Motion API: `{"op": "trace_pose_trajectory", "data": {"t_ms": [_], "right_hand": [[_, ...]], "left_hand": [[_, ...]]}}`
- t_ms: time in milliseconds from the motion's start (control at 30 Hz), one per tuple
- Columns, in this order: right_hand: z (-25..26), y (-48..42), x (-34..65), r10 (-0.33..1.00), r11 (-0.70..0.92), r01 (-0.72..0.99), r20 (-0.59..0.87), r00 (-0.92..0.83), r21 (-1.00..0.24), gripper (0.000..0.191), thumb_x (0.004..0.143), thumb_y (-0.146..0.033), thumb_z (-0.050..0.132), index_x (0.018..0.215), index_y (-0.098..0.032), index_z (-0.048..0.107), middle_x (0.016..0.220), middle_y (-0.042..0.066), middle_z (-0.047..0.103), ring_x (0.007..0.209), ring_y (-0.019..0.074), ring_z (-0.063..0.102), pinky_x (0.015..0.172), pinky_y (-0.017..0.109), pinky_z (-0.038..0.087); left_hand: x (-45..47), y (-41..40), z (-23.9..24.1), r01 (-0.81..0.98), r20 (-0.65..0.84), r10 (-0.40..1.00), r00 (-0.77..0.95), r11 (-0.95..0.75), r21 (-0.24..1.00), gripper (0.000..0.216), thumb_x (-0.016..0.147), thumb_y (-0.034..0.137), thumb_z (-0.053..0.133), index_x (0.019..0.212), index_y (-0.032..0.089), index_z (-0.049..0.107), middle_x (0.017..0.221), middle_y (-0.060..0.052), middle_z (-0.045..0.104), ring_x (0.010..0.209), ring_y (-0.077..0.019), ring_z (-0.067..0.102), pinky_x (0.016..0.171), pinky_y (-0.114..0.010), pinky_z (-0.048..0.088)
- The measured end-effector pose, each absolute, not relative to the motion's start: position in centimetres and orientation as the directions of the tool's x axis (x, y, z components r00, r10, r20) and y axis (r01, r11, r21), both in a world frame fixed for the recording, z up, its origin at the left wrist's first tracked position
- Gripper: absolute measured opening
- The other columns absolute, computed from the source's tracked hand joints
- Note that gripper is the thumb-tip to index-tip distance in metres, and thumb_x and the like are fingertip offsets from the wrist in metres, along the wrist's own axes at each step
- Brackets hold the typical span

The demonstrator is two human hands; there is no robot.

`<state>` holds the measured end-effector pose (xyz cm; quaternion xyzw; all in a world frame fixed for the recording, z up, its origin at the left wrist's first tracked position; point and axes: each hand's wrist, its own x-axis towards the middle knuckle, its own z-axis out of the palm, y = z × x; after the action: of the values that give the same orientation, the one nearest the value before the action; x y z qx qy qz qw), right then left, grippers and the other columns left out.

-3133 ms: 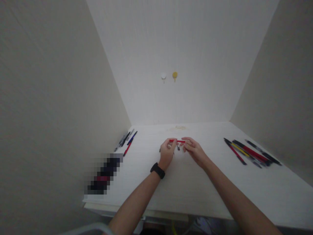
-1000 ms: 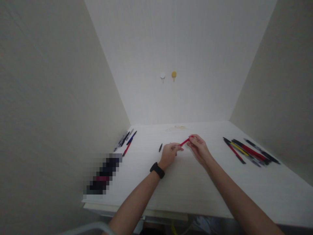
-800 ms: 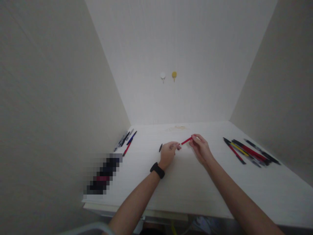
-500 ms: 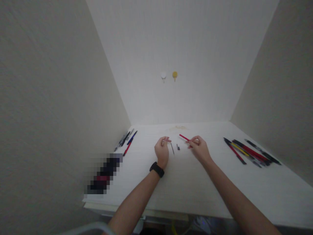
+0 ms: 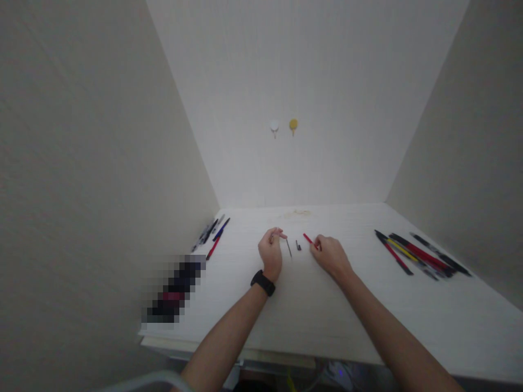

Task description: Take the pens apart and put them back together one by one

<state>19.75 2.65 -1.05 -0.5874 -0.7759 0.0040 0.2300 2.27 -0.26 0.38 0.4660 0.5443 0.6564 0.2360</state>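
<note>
The right hand [image 5: 329,255] has its grip closed on a red pen barrel [image 5: 308,239]. The barrel's free end sticks out up and to the left, low over the counter [image 5: 310,305]. The left hand [image 5: 271,252] holds thumb and forefinger pinched narrow at the fingertips [image 5: 278,235]. Whether something small sits in that pinch is too fine to tell. A black watch [image 5: 262,283] is on that wrist.

About three seconds ago both hands held the red pen between them as one piece. A second ago they were still together at its end. Now they are apart, and the barrel has dropped from a raised tilt to just above the counter. Between the hands lie a thin dark refill [image 5: 289,247] and, just beside it, a short dark piece [image 5: 298,246]. Both are clear of the fingers. By the look of it, the pen has come apart into pieces, with the barrel alone left in the right hand.

No holder or box shows, and the other pens lie loose on the counter. One row [image 5: 212,233] is by the left wall, with a blue pen [image 5: 223,227] and a red one [image 5: 211,249] among the dark ones. A larger bunch of black, red and yellow pens [image 5: 420,255] is well off to the right. Two small hooks, one white [image 5: 274,126] and one yellow [image 5: 293,125], are on the back wall.
</note>
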Motion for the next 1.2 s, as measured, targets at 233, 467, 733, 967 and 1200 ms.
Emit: {"op": "trace_pose_trajectory", "data": {"t_ms": [233,467,733,967,1200], "right_hand": [[-0.9,2.3,19.3,0.915,0.354,0.904,0.288,-0.283,-0.238,0.012,0.079,-0.026,0.055,0.072,-0.018,0.058,0.071,0.007,0.065,0.067,0.0175,0.056,0.062,0.028,0.03],[0.0,1.6,19.2,0.833,0.437,0.835,0.501,-0.234,-0.336,0.026,0.092,-0.036,0.044,0.082,-0.017,0.059,0.074,0.007,0.064,0.07,0.0188,0.055,0.071,0.03,0.034],[-0.7,1.5,18.6,0.795,0.605,0.431,0.544,-0.27,-0.67,0.021,0.091,-0.036,0.049,0.099,-0.02,0.061,0.08,0.003,0.063,0.069,0.0165,0.055,0.065,0.026,0.04],[-0.7,1.6,18.5,0.759,0.651,0.423,0.558,-0.336,-0.63,0.019,0.091,-0.03,0.047,0.084,-0.021,0.062,0.085,0.005,0.065,0.076,0.0176,0.056,0.071,0.028,0.041],[-0.6,2.3,19.7,0.796,0.518,0.713,0.571,-0.2,-0.472,0.019,0.091,-0.023,0.042,0.087,-0.018,0.06,0.084,0.009,0.065,0.082,0.0208,0.057,0.077,0.031,0.04]], "left_hand": [[2.4,-0.4,0.6,0.2,0.388,0.815,-0.431,-0.333,0.921,0.027,0.09,0.036,0.045,0.079,0.017,0.061,0.072,-0.004,0.065,0.071,-0.0146,0.058,0.064,-0.025,0.043],[2.6,-0.4,0.1,0.37,0.411,0.869,-0.276,-0.298,0.88,0.034,0.093,0.036,0.038,0.071,0.018,0.057,0.06,0.001,0.057,0.058,-0.0123,0.051,0.06,-0.024,0.037],[2.7,-0.6,-0.1,0.531,0.4,0.909,-0.118,-0.282,0.799,0.033,0.091,0.032,0.041,0.064,0.02,0.057,0.057,0.002,0.054,0.056,-0.0126,0.049,0.056,-0.024,0.031],[3.0,-0.6,-0.2,0.591,0.421,0.907,-0.036,-0.32,0.74,0.033,0.09,0.032,0.044,0.066,0.02,0.063,0.059,0.001,0.058,0.056,-0.013,0.049,0.057,-0.025,0.029],[2.8,-0.8,0.3,0.459,0.428,0.883,-0.192,-0.305,0.835,0.035,0.094,0.036,0.036,0.092,0.021,0.068,0.062,0.002,0.057,0.057,-0.0128,0.051,0.058,-0.024,0.035]]}}
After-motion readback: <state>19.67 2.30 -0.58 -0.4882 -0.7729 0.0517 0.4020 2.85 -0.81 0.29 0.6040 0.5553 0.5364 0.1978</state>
